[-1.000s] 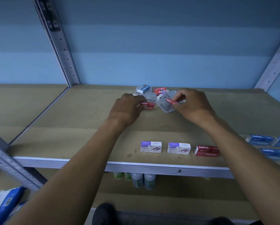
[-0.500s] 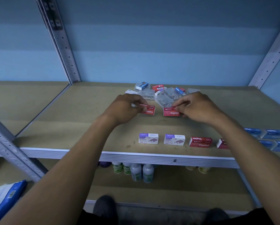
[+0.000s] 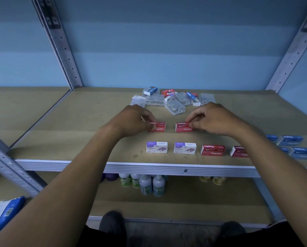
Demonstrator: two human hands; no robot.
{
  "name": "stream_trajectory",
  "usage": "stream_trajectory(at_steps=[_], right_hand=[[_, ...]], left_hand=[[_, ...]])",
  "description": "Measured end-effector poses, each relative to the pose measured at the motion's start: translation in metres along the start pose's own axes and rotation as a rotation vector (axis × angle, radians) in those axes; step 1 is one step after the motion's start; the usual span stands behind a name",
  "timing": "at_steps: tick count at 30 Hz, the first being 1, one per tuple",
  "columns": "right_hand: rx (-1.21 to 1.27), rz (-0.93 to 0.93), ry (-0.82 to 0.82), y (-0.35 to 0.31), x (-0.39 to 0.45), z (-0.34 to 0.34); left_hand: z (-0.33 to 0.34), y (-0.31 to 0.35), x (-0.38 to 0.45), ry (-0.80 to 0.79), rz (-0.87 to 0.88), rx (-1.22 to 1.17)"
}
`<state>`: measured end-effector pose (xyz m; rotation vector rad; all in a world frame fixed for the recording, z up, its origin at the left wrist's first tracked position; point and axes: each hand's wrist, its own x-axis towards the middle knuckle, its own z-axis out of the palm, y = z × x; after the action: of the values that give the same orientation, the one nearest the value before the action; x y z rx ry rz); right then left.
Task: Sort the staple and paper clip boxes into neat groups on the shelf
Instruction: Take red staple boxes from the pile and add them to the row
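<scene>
Here the left hand point(image 3: 131, 120) fingers point(image 3: 150, 117) pinch a red staples box point(image 3: 158, 127) on the shelf point(image 3: 88, 122); the right hand point(image 3: 213, 118) fingers point(image 3: 195, 118) pinch a second red box point(image 3: 183, 127) just beside. Nearer lies a box row point(image 3: 184, 148); beyond, a clear-box pile point(image 3: 174, 100).

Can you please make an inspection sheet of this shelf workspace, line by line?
Surface: tan shelf board, metal front edge.
Job's things: left red staples box and right red staples box mid-shelf; front row has two purple-white boxes, then two red boxes; blue boxes at right.
Clutter: unsorted pile of clear clip boxes and small boxes at back.
Hands: left hand pinches the left red box; right hand pinches the right one.
Cables: nothing seen.
Surroundings: blue wall, grey uprights, bottles on lower shelf.
</scene>
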<state>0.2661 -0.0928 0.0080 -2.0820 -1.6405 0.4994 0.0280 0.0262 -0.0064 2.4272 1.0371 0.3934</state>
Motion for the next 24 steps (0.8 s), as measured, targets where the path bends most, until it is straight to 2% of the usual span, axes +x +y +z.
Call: stream_trajectory(at_steps=[13, 18, 24], right_hand=[[-0.064, -0.176, -0.023, -0.004, 0.003, 0.003], [-0.087, -0.221, -0.058, -0.004, 0.006, 0.010], [-0.077, -0.216, 0.007, 0.002, -0.003, -0.003]], left_hand=[[0.000, 0.020, -0.003, -0.027, 0.167, 0.014], [0.005, 0.022, 0.002, 0.010, 0.156, 0.067], [0.008, 0.035, 0.005, 0.052, 0.162, 0.056]])
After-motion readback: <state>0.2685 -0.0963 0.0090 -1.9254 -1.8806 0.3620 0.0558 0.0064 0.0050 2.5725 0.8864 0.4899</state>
